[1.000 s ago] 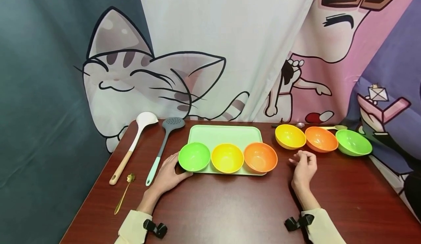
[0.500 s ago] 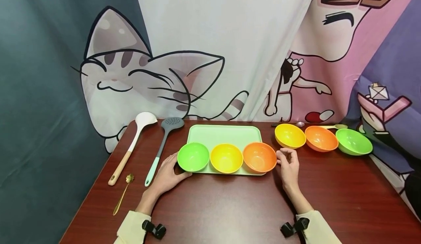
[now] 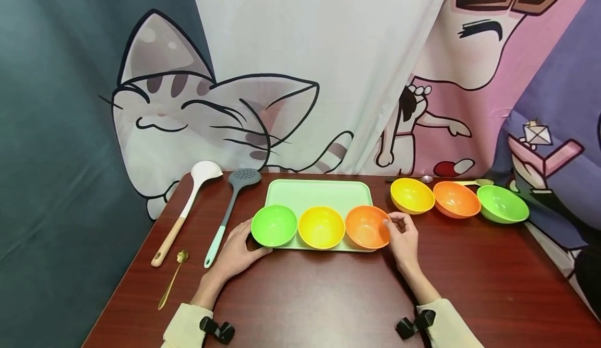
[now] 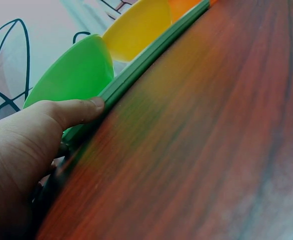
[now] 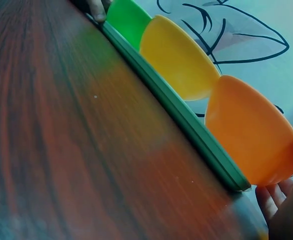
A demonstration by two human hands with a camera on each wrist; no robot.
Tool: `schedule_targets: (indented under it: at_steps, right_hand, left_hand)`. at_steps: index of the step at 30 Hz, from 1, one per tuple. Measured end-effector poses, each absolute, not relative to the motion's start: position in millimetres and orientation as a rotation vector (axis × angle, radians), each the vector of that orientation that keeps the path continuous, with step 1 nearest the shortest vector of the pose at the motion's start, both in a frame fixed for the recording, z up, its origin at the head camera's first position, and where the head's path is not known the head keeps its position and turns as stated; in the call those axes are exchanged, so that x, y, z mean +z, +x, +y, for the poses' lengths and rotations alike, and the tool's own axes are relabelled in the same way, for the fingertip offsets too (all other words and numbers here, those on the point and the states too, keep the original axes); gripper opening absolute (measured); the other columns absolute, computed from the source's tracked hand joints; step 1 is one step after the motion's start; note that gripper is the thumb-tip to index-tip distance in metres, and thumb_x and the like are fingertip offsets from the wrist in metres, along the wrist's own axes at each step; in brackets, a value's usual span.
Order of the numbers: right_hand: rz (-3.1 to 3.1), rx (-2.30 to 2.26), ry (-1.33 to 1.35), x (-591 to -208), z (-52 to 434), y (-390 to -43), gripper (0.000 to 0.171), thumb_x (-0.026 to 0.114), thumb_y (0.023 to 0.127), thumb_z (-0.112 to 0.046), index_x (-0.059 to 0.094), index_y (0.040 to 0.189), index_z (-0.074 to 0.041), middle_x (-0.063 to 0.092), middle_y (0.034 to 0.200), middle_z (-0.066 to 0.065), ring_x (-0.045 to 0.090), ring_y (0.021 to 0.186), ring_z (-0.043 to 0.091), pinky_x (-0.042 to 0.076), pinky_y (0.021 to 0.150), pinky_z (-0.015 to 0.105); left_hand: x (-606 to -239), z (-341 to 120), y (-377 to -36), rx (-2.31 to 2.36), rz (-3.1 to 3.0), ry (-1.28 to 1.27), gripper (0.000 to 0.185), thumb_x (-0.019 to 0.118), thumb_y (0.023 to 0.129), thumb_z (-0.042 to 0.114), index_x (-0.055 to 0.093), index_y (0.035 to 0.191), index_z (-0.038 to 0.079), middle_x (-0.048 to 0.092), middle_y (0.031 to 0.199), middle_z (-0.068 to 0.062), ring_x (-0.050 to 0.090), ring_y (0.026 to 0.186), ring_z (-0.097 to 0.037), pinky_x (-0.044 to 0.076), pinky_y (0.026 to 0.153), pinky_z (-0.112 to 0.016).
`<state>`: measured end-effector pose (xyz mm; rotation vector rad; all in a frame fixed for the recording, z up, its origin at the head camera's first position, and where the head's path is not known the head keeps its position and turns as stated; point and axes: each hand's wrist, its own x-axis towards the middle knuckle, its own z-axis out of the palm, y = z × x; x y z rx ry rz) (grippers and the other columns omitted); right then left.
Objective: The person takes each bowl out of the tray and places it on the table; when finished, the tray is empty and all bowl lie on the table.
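The pale green tray lies on the dark red tabletop with three bowls lined along its near edge: a green bowl, a yellow bowl and an orange bowl. The left hand rests at the tray's left near corner, its thumb pressed flat against the rim beside the green bowl; the other fingers are hidden under the bowl side, so I cannot tell whether they are hooked beneath the tray. The right hand is at the opposite end, fingers loosely curled and touching the orange bowl's rim, which overhangs the tray's right corner; whether they pinch it or merely touch is unclear.

The main risk, as I judge it, is the load: all three bowls crowd the near edge, so if the tray is lifted or pulled unevenly it may tip toward the person and the light bowls may slide off. A grasp on the bowl rather than the tray could tilt the orange bowl out. A sideways shove could knock the grey slotted spoon to the left or the second yellow bowl just right of the tray
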<state>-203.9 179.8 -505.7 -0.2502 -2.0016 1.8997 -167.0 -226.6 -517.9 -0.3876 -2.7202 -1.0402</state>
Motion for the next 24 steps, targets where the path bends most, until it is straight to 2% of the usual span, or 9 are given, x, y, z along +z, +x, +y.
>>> schedule_targets:
  at_steps: [9, 17, 24]
  right_hand:
    - [-1.957, 1.887, -0.311, -501, 180, -202, 0.015, 0.061, 0.092, 0.0, 0.062, 0.105, 0.009, 0.059, 0.086, -0.009, 0.053, 0.082, 0.007, 0.046, 0.07, 0.011]
    - [-1.95, 1.944, -0.316, -496, 188, -200, 0.019, 0.062, 0.092, -0.002, 0.065, 0.108, 0.01, 0.063, 0.084, -0.013, 0.055, 0.081, 0.006, 0.047, 0.07, 0.011]
    - [-1.827, 1.965, -0.329, -498, 201, -193, 0.016, 0.063, 0.09, 0.005, 0.064, 0.104, 0.011, 0.063, 0.08, -0.01, 0.055, 0.076, 0.006, 0.048, 0.064, 0.011]
  left_hand:
    - [-518, -227, -166, -1.034, -2.698, -0.397, 0.084, 0.085, 0.076, 0.039, 0.049, 0.148, 0.014, 0.052, 0.148, -0.013, 0.046, 0.14, -0.033, 0.032, 0.116, -0.06]
    - [-515, -226, -171, -1.037, -2.706, -0.39, 0.085, 0.084, 0.078, 0.039, 0.047, 0.149, 0.015, 0.05, 0.15, -0.013, 0.043, 0.142, -0.033, 0.029, 0.118, -0.059]
    - [-518, -227, -169, -1.036, -2.707, -0.402, 0.084, 0.084, 0.078, 0.039, 0.048, 0.149, 0.016, 0.051, 0.149, -0.012, 0.044, 0.141, -0.033, 0.03, 0.117, -0.06]
